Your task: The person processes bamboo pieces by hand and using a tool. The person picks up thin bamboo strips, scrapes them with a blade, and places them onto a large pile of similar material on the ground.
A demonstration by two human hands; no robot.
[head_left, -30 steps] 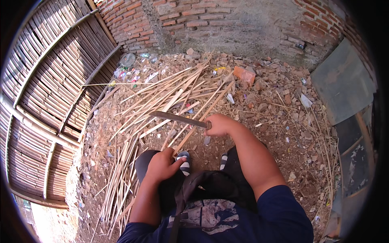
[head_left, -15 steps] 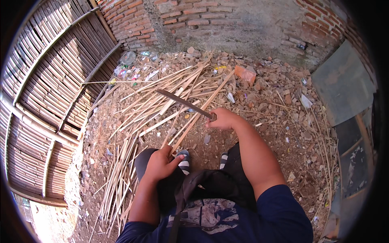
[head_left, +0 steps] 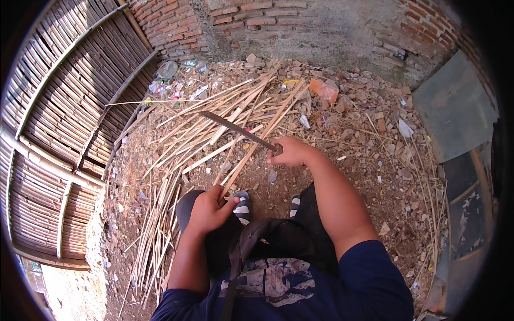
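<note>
My right hand (head_left: 292,152) is closed around the handle of a machete (head_left: 234,127), whose long dark blade points up and to the left. The blade crosses over a long, pale bamboo strip (head_left: 248,157); whether they touch I cannot tell. My left hand (head_left: 210,212), near my left knee, is closed on the near end of that strip, which slants away up and to the right. Beyond both hands lies a loose heap of split bamboo strips (head_left: 176,151), spread from the far middle down along my left side.
A bamboo slat wall (head_left: 64,107) rises on the left and a worn brick wall (head_left: 262,21) at the back. Rubble, litter and an orange brick (head_left: 323,91) lie on the dirt ground. Grey sheets (head_left: 455,107) lean at the right. My striped footwear (head_left: 242,208) shows between my knees.
My right hand and the machete have shifted slightly left and up in the picture. Both hands keep their hold; the whole view has tilted a little.
</note>
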